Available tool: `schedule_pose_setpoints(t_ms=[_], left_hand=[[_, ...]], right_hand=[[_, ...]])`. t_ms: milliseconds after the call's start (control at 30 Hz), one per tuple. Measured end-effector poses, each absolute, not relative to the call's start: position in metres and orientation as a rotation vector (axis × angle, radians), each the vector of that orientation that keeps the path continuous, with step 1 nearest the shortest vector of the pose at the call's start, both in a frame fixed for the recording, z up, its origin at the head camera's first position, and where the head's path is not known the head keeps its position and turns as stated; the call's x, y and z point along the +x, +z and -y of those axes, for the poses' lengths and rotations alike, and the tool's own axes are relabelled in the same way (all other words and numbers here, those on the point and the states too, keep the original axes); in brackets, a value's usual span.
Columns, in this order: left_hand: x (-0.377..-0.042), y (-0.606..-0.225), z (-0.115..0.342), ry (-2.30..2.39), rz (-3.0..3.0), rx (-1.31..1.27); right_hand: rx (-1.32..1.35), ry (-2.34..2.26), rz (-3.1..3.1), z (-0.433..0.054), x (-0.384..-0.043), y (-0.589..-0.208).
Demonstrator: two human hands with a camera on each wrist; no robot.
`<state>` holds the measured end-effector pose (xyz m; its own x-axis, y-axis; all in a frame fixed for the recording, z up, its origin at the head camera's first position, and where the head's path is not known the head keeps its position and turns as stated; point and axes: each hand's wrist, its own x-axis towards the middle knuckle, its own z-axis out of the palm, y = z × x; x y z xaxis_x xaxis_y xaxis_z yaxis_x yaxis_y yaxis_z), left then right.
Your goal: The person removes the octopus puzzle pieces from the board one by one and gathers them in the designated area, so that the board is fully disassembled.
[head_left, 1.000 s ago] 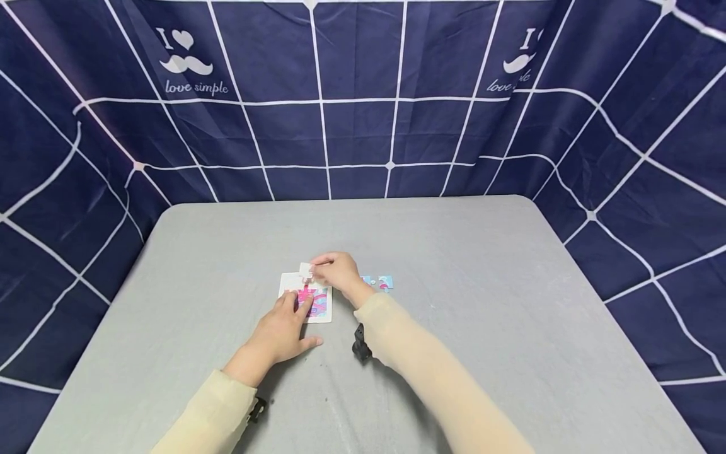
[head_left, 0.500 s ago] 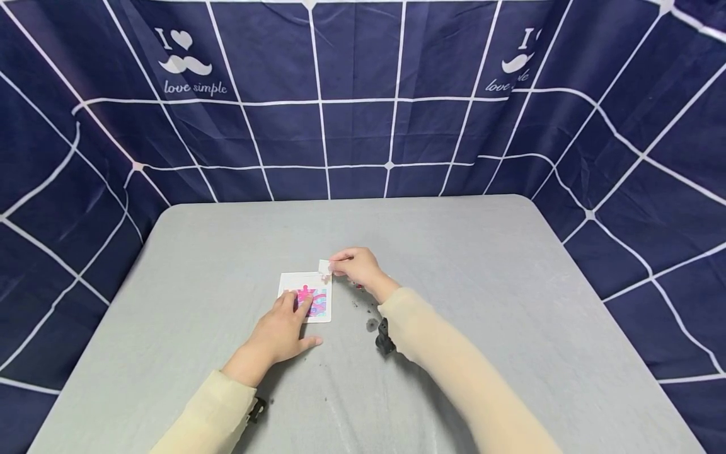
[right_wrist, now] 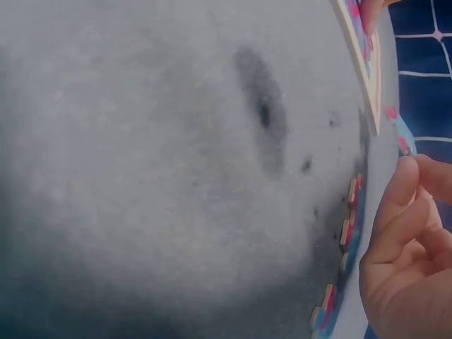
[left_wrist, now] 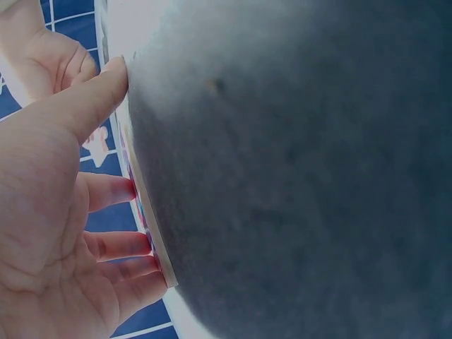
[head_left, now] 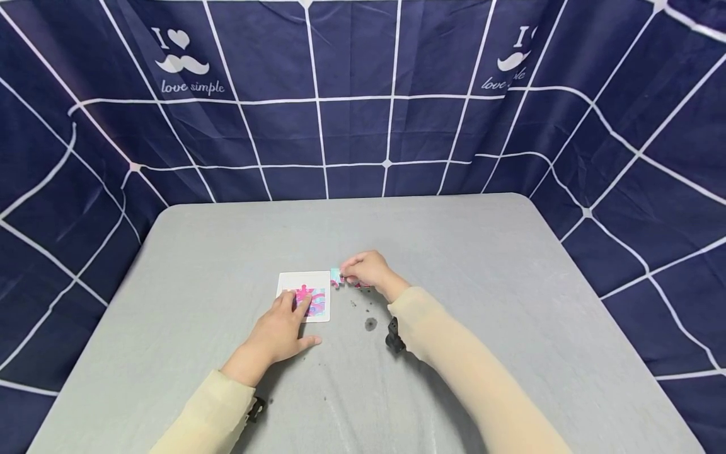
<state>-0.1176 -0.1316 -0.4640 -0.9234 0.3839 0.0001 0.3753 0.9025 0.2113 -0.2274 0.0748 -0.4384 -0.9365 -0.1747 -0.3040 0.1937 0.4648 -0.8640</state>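
My left hand (head_left: 278, 331) lies with its fingers straight on a square puzzle board (head_left: 290, 280), which has a white frame and a pink and blue picture in its lower part. In the left wrist view its fingertips press along the board's edge (left_wrist: 157, 236) and the thumb points away from the other fingers. Just right of the board, my right hand (head_left: 371, 270) pinches a blue and pink puzzle piece (head_left: 336, 277) between thumb and forefinger. The right wrist view shows this piece (right_wrist: 404, 135) tilted and raised at the fingertips.
Several loose puzzle pieces (right_wrist: 347, 233) lie on the grey table (head_left: 482, 302), partly hidden under my right hand in the head view. Dark spots (head_left: 371, 324) mark the cloth in front of them. A navy grid curtain (head_left: 357, 126) encloses the back and sides.
My right hand has drawn the puzzle piece rightward, from over the board's top edge to beside it. The piece looked white before and now shows its coloured face. My left hand stays put.
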Motion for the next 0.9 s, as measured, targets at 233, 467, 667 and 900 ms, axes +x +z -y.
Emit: schedule_pose_setpoints(t_ms=[233, 467, 667, 900], left_hand=[[-0.118, -0.465, 0.132, 0.317, -3.026, 0.608], [-0.117, -0.464, 0.132, 0.326, -3.029, 0.61], [-0.117, -0.464, 0.131, 0.322, -3.039, 0.619], [-0.117, -0.464, 0.13, 0.325, -3.042, 0.617]], right_hand=[[0.047, -1.395, -2.429, -0.073, -0.226, -0.443], [0.047, -1.326, -2.496, -0.073, -0.228, -0.448], [0.038, -1.254, -2.551, -0.074, -0.23, -0.452], [0.031, -1.259, -2.563, -0.077, -0.229, -0.45]])
